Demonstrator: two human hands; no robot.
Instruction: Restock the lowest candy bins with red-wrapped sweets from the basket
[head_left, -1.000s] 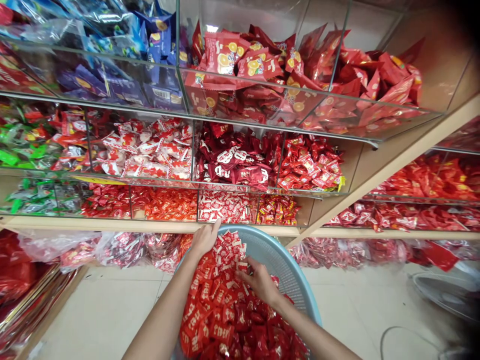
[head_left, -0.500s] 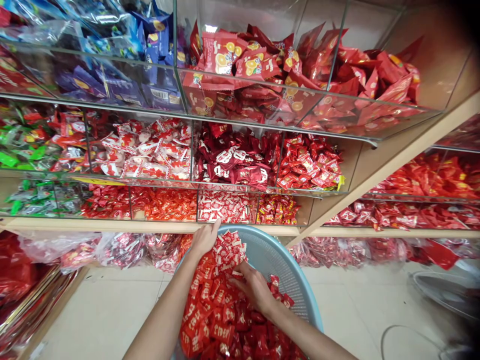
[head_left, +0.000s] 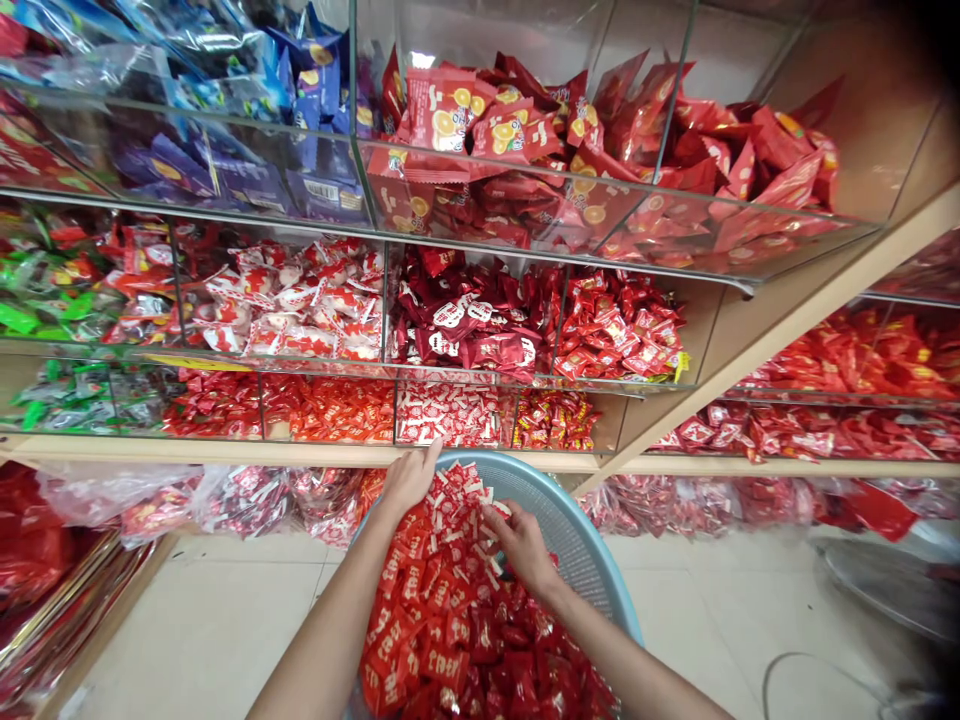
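Observation:
A blue-grey plastic basket (head_left: 589,520) holds small red-and-white wrapped candies (head_left: 456,488), orange-red packets (head_left: 412,600) and dark red wrapped candies (head_left: 517,640). At its upper left rim my left hand (head_left: 407,482) is closed over the edge beside the red-and-white candies. Inside the basket, my right hand (head_left: 521,548) has its fingers bent together on a few of the red-and-white candies, to the right of their pile. How many it pinches is hidden.
Acrylic shelf bins rise in front, with red orange-print packets (head_left: 450,110) on top and red-and-white candies (head_left: 450,415) in a low bin. A wooden shelf edge (head_left: 300,455) runs behind the basket. Bagged candy (head_left: 247,500) lies underneath. A round metal object (head_left: 892,585) stands right.
My right hand has moved up and to the right within the basket. Red-and-white candies now lie spread further right and lower. My left hand stays on the rim.

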